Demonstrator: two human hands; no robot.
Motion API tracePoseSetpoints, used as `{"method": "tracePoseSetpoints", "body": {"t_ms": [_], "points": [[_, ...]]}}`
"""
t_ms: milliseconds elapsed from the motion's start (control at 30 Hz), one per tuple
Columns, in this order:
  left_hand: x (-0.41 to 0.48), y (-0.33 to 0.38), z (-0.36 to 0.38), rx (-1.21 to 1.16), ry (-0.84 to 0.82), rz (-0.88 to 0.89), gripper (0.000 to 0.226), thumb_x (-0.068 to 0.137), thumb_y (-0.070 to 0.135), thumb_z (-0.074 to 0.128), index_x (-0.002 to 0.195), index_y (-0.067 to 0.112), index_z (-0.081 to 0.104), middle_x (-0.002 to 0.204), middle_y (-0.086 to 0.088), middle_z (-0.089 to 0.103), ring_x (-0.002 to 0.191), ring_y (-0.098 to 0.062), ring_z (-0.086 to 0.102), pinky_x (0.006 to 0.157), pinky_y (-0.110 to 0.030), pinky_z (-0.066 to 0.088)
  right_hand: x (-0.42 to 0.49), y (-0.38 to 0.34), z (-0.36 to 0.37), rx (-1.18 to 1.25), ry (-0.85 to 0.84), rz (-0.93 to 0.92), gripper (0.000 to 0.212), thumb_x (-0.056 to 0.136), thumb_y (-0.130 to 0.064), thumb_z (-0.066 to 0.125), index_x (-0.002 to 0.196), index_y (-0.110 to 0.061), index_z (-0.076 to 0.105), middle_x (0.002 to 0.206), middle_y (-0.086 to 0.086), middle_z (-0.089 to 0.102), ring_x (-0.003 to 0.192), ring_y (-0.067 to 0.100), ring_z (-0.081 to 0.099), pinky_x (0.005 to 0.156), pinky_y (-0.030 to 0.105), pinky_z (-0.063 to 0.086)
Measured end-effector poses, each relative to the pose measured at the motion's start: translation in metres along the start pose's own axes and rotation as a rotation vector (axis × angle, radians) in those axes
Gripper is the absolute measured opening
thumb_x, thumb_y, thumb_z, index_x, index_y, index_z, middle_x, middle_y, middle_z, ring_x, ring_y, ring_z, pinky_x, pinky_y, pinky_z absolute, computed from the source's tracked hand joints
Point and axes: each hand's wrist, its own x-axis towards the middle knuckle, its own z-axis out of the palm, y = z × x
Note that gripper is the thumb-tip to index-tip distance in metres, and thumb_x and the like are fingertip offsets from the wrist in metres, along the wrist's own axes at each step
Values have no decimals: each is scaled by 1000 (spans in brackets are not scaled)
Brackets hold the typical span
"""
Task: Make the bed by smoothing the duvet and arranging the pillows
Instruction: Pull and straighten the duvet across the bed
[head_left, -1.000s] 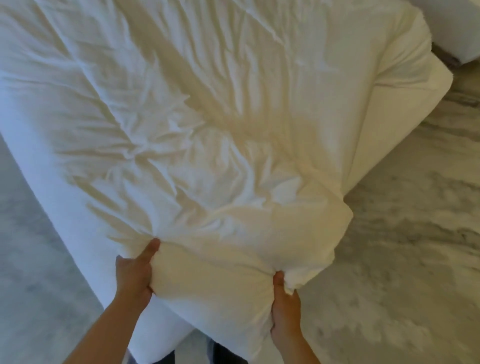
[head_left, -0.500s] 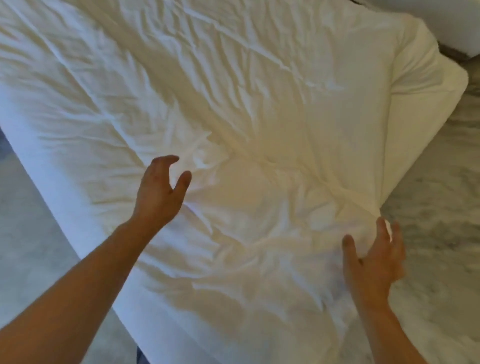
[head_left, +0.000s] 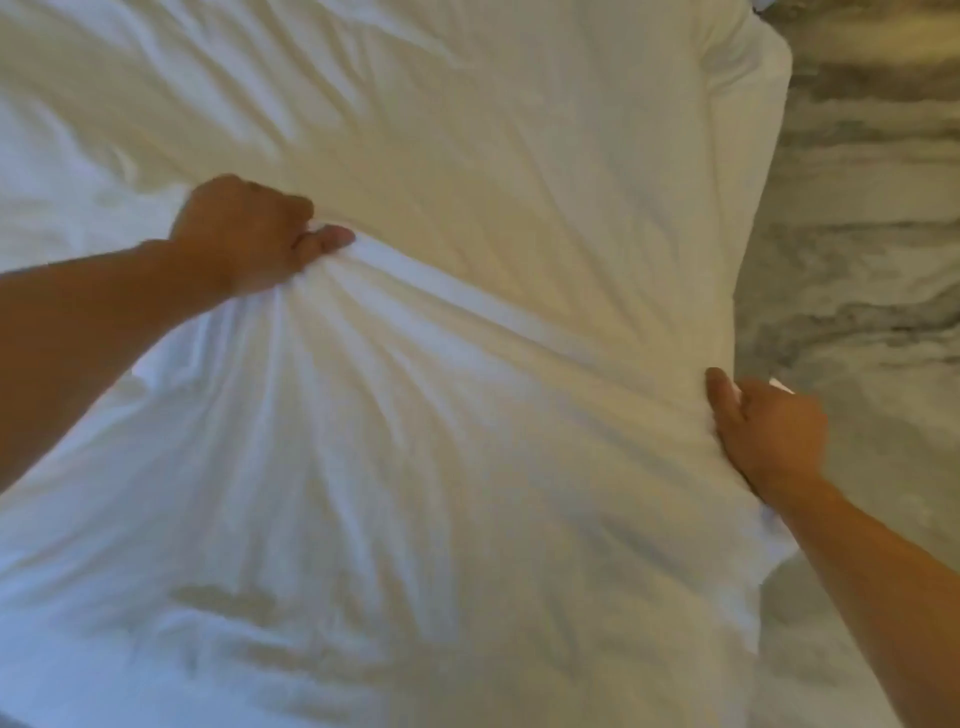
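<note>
A white duvet (head_left: 519, 156) fills nearly the whole view, creased and slightly blurred. My left hand (head_left: 249, 234) is clenched on a bunch of its fabric at the middle left, and folds fan out from that fist. My right hand (head_left: 769, 431) grips the duvet's right edge lower down, thumb on top, fingers tucked behind the cloth. A taut ridge of fabric runs between the two hands. No pillow is in view.
Grey-veined marble floor (head_left: 872, 234) runs along the right side of the bed. The duvet's far right corner (head_left: 769, 67) hangs over the bed edge near the top right.
One second ago both hands held the near corner. Half a second ago they were open above the duvet. Now both have closed on the fabric farther up.
</note>
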Motion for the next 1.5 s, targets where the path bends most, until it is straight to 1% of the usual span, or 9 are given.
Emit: {"method": "tracePoseSetpoints", "body": {"t_ms": [100, 267, 567, 767, 833, 933, 1133, 1267, 1500], "points": [[10, 6, 10, 28, 68, -40, 65, 99, 64, 34, 96, 6, 63, 86, -17, 62, 89, -38, 63, 90, -47, 40, -12, -7, 18, 30, 70, 17, 77, 98, -69, 10, 70, -12, 53, 64, 12, 57, 66, 37, 59, 88, 48, 42], [-40, 106, 19, -388, 191, -310, 64, 100, 49, 45, 151, 10, 39, 156, -19, 38, 150, -37, 30, 120, -62, 12, -20, 21, 23, 495, 159, 354, 53, 99, -51, 38, 134, -15, 55, 138, 14, 53, 131, 29, 47, 112, 51, 31], [-159, 394, -2, -664, -127, -437, 73, 96, 70, 8, 164, 44, 3, 174, 10, -5, 160, -15, -7, 126, -54, -3, -149, 55, 60, 1387, -510, 671, 85, 71, -85, 63, 128, -22, 65, 115, -4, 74, 102, 16, 72, 93, 37, 60], [-143, 437, -12, -735, -80, -716, 72, 96, 69, 10, 163, 43, 8, 174, 12, 3, 160, -10, -2, 127, -53, -3, -127, 66, 44, 1620, -759, 704, 47, 91, -56, 70, 118, -18, 70, 110, 5, 76, 101, 24, 73, 95, 44, 59], [-143, 442, -19, -722, -88, -729, 70, 97, 68, 12, 163, 43, 9, 174, 13, 4, 160, -10, -2, 127, -52, -3, -137, 71, 45, 1589, -619, 674, 22, 96, -46, 68, 97, -24, 71, 93, -1, 76, 87, 17, 71, 80, 31, 60], [-147, 442, -24, -671, -159, -761, 62, 105, 60, 21, 164, 43, 9, 174, 12, 5, 160, -11, -2, 127, -53, 0, -150, 72, 46, 1436, -627, 673, 32, 98, -49, 62, 77, -25, 60, 79, -5, 67, 81, 22, 66, 71, 28, 53], [-126, 446, -45, -706, -86, -820, 65, 106, 56, 29, 165, 31, 16, 174, 5, 12, 160, -16, 7, 126, -53, 9, -122, 106, 42, 1305, -974, 486, 53, 92, -55, 68, 126, -15, 65, 110, -1, 66, 103, 21, 64, 92, 34, 53], [-62, 460, -67, -742, 1, -762, 68, 106, 56, 30, 166, 29, 12, 174, 5, 7, 160, -14, 1, 126, -51, 5, -71, 150, 27, 1274, -871, 407, 60, 91, -40, 73, 142, -19, 49, 137, 1, 55, 111, 15, 56, 87, 31, 47], [67, 475, -36, -836, -234, -979, 79, 90, 84, 6, 160, 51, -10, 174, 7, -12, 158, -23, -22, 113, -77, -15, 120, 135, -24, 1223, -613, 253, 15, 101, -28, 55, 108, -21, 67, 117, 9, 69, 111, 24, 64, 91, 39, 51]]}}
